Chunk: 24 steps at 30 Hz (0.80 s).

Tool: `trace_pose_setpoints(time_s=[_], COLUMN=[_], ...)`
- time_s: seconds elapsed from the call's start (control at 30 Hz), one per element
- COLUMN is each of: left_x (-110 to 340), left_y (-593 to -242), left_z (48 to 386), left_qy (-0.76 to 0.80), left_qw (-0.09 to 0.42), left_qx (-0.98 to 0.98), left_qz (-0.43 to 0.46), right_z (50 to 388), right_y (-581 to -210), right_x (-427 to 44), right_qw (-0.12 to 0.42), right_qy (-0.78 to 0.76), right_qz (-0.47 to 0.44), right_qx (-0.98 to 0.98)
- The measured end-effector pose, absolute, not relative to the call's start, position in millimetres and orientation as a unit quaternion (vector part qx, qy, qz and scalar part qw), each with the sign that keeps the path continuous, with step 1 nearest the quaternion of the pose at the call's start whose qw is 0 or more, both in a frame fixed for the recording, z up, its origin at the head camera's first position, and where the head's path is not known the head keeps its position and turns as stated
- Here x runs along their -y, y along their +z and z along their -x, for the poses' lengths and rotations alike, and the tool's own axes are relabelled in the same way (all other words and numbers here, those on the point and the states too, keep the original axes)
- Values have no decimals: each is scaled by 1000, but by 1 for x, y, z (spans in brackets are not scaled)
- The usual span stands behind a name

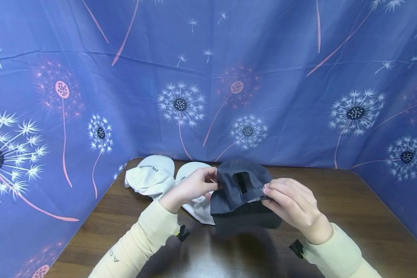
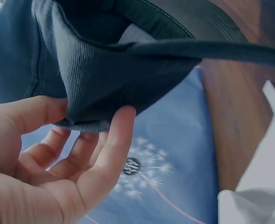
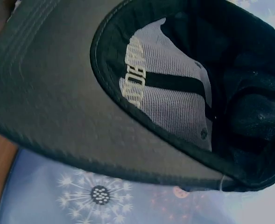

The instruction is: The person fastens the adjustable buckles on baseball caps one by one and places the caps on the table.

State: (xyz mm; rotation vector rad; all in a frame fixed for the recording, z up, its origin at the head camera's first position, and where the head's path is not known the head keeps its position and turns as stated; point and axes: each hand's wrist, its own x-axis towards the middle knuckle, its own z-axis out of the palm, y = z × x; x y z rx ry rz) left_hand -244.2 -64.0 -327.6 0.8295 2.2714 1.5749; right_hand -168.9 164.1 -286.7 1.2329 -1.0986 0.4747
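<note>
Both hands hold a black cap (image 1: 229,195) up over the table, its back opening and strap (image 1: 253,195) facing me in the head view. My left hand (image 1: 194,187) pinches the cap's left side; in the left wrist view its thumb and fingers grip the fabric edge. At the right end of the strap, my right hand (image 1: 295,202) pinches with thumb and fingertips. Seen from the right wrist, the cap's brim (image 3: 48,93) and its pale mesh lining (image 3: 174,100) with raised stitched letters show; the right hand itself is out of that view.
A white cap with dark lettering (image 1: 151,173) lies at the table's back left. Beside it, a second white cap (image 1: 198,212) is partly covered by my left hand and the black cap. The brown wooden table (image 1: 337,200) meets a blue dandelion-print cloth (image 1: 292,116) behind.
</note>
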Motion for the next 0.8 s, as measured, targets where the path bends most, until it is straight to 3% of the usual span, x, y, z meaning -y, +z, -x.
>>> trace_pose_setpoints(time_s=[0.53, 0.8], left_x=[69, 73], left_y=[-289, -282], left_z=[248, 256], left_qy=[476, 464], left_qw=[-47, -107], left_qx=[-827, -828], left_qz=[-296, -297], right_z=[169, 177], right_y=[-280, -283], right_x=[-155, -156], right_qw=[675, 679], right_qy=[178, 147], right_qz=[-575, -582], right_qx=[427, 423])
